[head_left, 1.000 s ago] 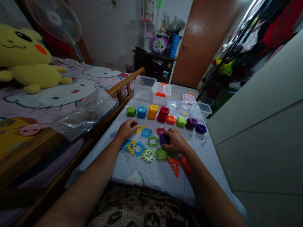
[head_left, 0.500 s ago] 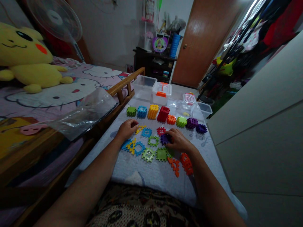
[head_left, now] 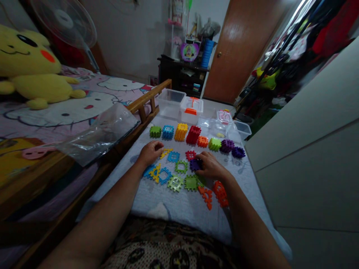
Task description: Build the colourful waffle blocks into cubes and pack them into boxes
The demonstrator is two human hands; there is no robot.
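Head view shows the right hand (head_left: 210, 165), fingers bent at the right side of a dark purple piece (head_left: 194, 165) on the cloth-covered surface (head_left: 185, 207). The left hand (head_left: 150, 154), fingers curled, rests just beside a yellow piece (head_left: 167, 152). I cannot tell whether either grips.

yellow plush (head_left: 36, 80) on bed (head_left: 64, 116) | fan (head_left: 64, 20) behind | wooden door (head_left: 238, 52) beside dark cabinet (head_left: 167, 73) | clothes (head_left: 332, 37) at right

No legible texts, labels, brands, numbers or signs anywhere, the fan hub (head_left: 64, 19) too blurred for reading.
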